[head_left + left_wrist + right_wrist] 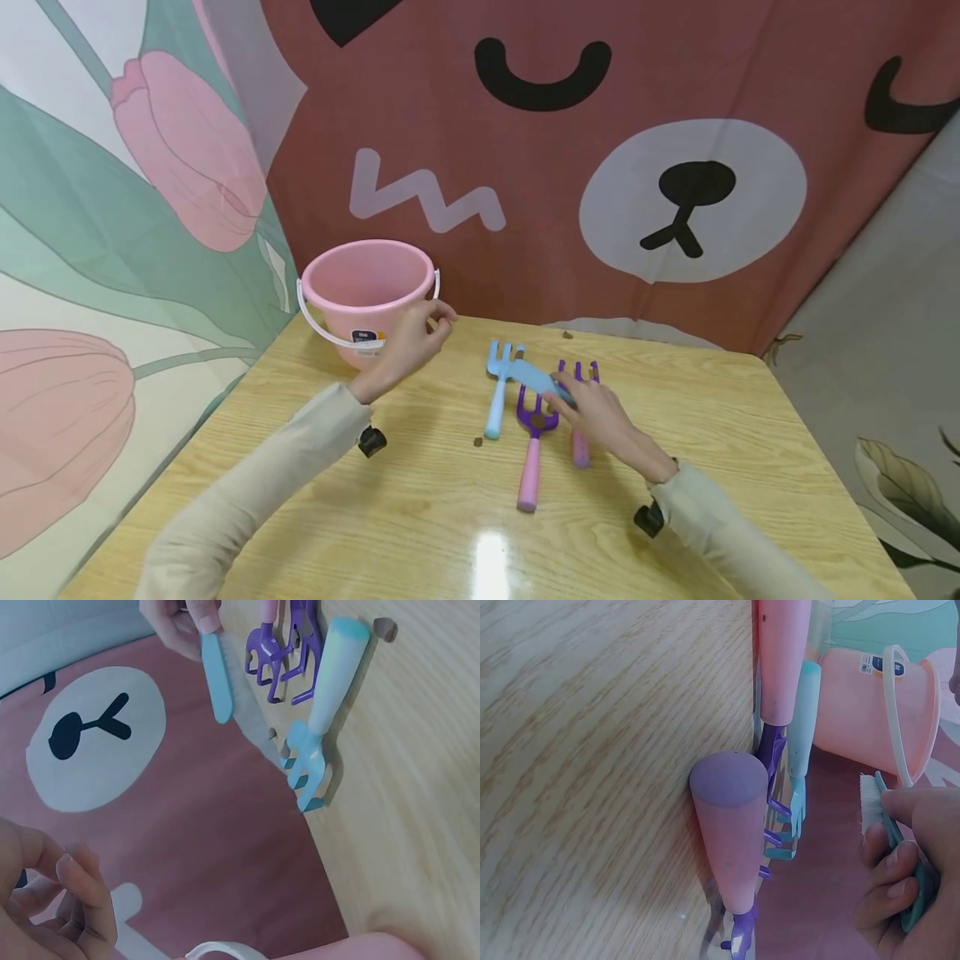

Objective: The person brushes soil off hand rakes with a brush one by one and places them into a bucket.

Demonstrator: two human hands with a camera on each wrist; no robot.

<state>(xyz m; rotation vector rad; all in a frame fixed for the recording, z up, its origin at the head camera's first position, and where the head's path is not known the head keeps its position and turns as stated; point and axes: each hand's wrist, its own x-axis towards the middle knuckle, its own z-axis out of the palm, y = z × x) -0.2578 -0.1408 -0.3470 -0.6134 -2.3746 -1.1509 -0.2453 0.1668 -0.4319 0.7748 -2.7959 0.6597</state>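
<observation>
My right hand [600,412] grips a light blue brush [534,377] by its handle, above the rakes. White bristles show on the brush [871,802] in the right wrist view. Below it on the table lie a blue hand rake [496,407] and two purple hand rakes with pink handles, the nearer rake [530,471] and the farther rake [581,448], partly behind my right hand. My left hand [408,340] is raised in front of the pink bucket [337,325]; its fingers are loosely bent, with nothing visible in them.
The bucket's white handle [322,332] hangs down its near side. Small brown bits lie on the wooden table [420,517], one bit [477,442] beside the blue rake and another bit [567,335] near the back edge. A printed curtain [525,250] stands behind the table.
</observation>
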